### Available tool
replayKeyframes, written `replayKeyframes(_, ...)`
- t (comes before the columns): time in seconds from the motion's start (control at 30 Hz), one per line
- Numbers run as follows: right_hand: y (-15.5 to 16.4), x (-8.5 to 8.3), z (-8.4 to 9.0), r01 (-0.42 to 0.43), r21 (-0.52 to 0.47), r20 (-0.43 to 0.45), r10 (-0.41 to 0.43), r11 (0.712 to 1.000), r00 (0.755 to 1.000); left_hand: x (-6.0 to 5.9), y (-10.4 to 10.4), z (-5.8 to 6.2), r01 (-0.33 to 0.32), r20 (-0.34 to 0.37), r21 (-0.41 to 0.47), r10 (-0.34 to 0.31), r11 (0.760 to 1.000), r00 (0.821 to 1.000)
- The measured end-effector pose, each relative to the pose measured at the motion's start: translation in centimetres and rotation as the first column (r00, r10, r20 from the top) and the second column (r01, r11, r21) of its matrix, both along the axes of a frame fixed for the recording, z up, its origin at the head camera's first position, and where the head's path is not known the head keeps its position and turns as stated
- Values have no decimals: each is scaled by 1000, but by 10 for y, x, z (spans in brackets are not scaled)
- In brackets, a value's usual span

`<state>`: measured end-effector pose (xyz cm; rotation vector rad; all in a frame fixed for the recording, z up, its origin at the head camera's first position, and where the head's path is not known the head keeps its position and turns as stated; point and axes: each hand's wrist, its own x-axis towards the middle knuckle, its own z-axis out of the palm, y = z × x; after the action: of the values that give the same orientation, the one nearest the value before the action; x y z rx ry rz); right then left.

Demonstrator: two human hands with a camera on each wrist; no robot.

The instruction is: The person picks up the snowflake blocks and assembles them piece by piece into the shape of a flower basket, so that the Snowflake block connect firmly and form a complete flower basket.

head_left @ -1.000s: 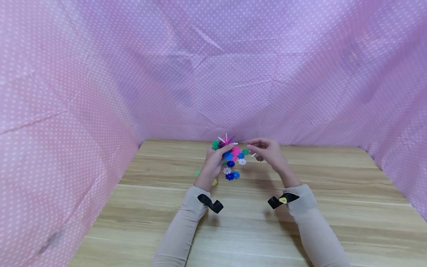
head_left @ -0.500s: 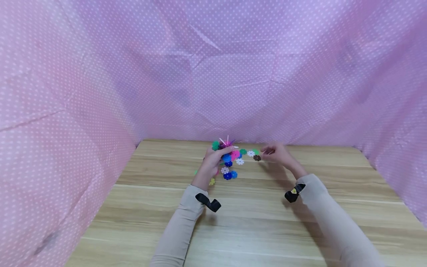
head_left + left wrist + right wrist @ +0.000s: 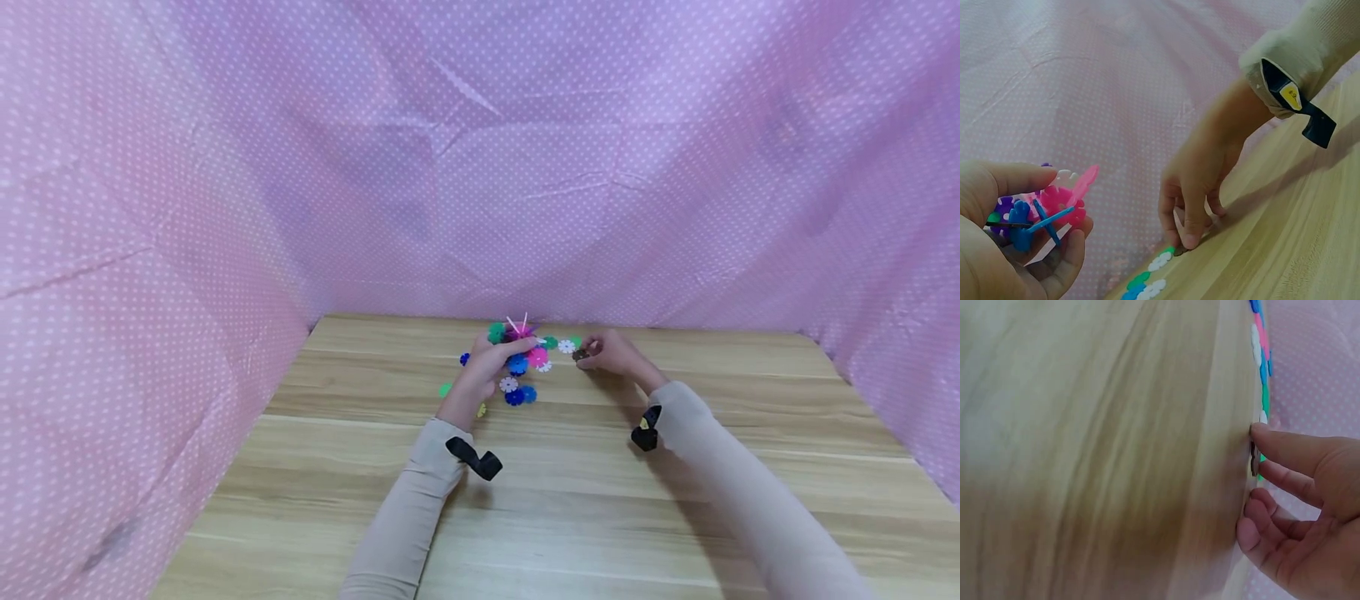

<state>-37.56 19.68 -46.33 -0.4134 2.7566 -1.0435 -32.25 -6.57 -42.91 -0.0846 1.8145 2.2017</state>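
Note:
My left hand (image 3: 480, 375) grips a cluster of interlocking snowflake discs (image 3: 1063, 203) in pink, blue, purple and white, held up off the table. In the head view white spikes of the cluster stick up above the thumb. At the far side of the table my right hand (image 3: 617, 354) pinches a brown snowflake disc (image 3: 1254, 459) lying on the wood, thumb on the near side and index finger beyond it. Beside that disc lie a white disc (image 3: 566, 346) and a light green disc (image 3: 576, 341), the green one partly behind the fingers.
Several loose discs lie around the left hand, among them a dark blue disc (image 3: 514, 397), a pale disc (image 3: 508, 384) and a yellow disc (image 3: 482, 410). Pink dotted cloth (image 3: 480, 208) hangs behind the wooden table (image 3: 555, 517) and along its sides.
My right hand has moved right, away from the left hand, then come down to the brown disc and taken hold of it. The left hand keeps its cluster, shifted slightly.

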Motion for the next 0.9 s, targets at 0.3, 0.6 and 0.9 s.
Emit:
replayKeyframes(0.3,-2,1,2,-2,-57,22,3,998,1000,-3,1,-7,38,-35,-32,-39,999,999)
replayKeyframes(0.6,-17,20,13,99,-348,167,-42,932,985,-4,-3,-18,76,-22,-139,-80,987,997)
replayKeyframes(0.9,-44,40,29,185,-594,109,-150,783,983,-11,-4,-33,140,-4,-104,-141,985,990)
